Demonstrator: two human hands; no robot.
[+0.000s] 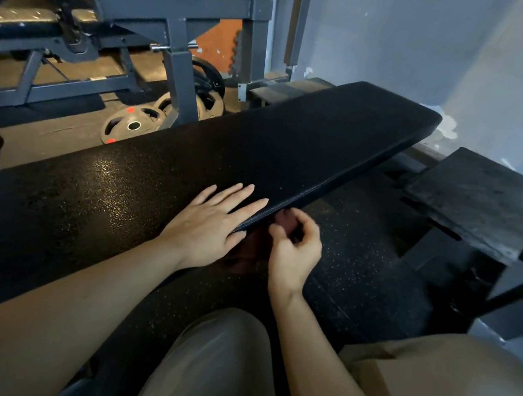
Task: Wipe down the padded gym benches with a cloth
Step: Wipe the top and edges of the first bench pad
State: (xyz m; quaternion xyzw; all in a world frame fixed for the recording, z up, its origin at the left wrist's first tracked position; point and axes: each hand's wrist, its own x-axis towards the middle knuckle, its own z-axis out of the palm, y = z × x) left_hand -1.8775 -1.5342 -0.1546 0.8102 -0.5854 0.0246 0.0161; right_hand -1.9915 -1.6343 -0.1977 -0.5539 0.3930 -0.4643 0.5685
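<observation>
A long black padded bench [257, 142] runs from lower left to upper right. My left hand [212, 222] lies flat on its top near the near edge, fingers straight. Just below that edge my right hand [294, 245] curls its fingers round a dark red cloth [250, 252], held against the side of the pad. Most of the cloth is hidden in shadow under the pad and behind the hand.
A grey steel machine frame [177, 58] stands behind the bench with weight plates [133, 125] leaning at its foot. A second dark pad [480, 205] sits at the right by the blue wall [416, 48]. My knees [219, 360] are at the bottom, over speckled rubber floor.
</observation>
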